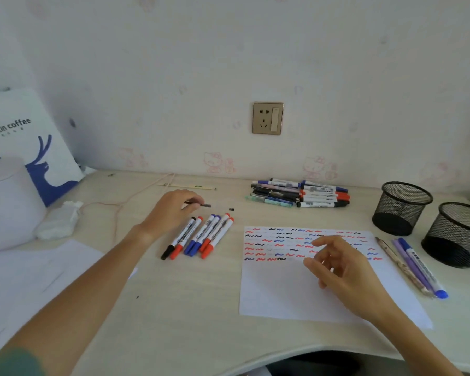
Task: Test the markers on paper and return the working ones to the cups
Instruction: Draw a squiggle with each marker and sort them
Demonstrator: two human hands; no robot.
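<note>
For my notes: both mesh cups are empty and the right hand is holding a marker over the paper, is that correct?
Not quite: the head view shows the right hand holding nothing over the paper. Both mesh cups are empty.

A person's left hand [174,210] pinches a thin dark pen [201,204] above a row of six markers [198,237] lying side by side at the centre of the tabletop [190,299]. At 4 o'clock, the right hand [339,270] hovers with fingers loosely curled over a sheet of paper [282,289] covered in red, blue and black squiggles. A heap of markers and pens [299,193] lies at 1 o'clock near the wall, below a wall socket [267,118]. Two black mesh cups [402,207] stand at 3 o'clock, with three pens [413,267] between them and the paper. A coffee-shop bag [25,137] leans at 9 o'clock.
</note>
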